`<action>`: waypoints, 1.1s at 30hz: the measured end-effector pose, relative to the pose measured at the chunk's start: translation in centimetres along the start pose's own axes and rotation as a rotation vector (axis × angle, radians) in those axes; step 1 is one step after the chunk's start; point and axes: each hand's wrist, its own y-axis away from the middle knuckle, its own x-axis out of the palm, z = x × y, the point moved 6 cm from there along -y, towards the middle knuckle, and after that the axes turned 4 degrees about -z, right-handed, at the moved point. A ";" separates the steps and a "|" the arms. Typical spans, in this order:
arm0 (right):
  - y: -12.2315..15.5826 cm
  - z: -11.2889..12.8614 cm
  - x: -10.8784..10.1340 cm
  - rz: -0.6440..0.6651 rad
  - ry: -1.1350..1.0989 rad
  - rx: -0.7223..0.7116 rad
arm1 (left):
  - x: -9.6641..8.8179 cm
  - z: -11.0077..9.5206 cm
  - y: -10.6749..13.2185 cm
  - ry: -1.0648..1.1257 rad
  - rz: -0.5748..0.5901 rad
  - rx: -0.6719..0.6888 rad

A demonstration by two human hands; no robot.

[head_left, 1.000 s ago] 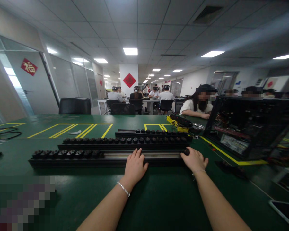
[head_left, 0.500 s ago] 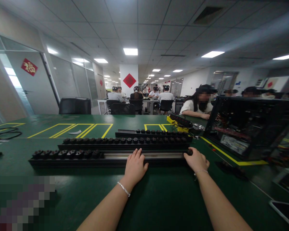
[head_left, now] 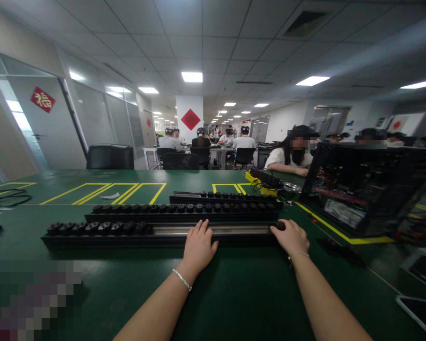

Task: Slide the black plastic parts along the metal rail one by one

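A long black power track (head_left: 113, 241) lies across the table in front of me. Several black round-faced socket modules (head_left: 103, 228) sit along its left part, and a silvery bare channel (head_left: 170, 230) runs along the rest. My left hand (head_left: 199, 242) lies over the middle of this track, fingers stretched across the channel and thumb apart. At the track's right end, my right hand (head_left: 291, 236) has its thumb and fingers closed round a small black socket module (head_left: 280, 225), partly hidden by the fingers. Whether that module is seated in the channel I cannot tell.
Behind lie a second track (head_left: 177, 217) filled with modules and a shorter third track (head_left: 186, 199). An open computer case (head_left: 362, 189) stands at right, beside yellow tape (head_left: 371, 241). A person (head_left: 287, 158) leans on the far side. Cables (head_left: 10, 194) lie at left.
Almost nothing differs. My right wrist has turned very slightly, while both hands keep their places on the track.
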 end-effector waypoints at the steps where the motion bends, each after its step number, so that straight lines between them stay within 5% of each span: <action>1: -0.1 -0.1 -0.1 0.003 -0.008 0.006 | 0.0 0.0 0.0 -0.002 -0.005 0.002; 33: -1.0 -1.9 -0.1 0.041 -0.177 0.133 | 0.1 0.0 0.0 -0.005 -0.009 0.007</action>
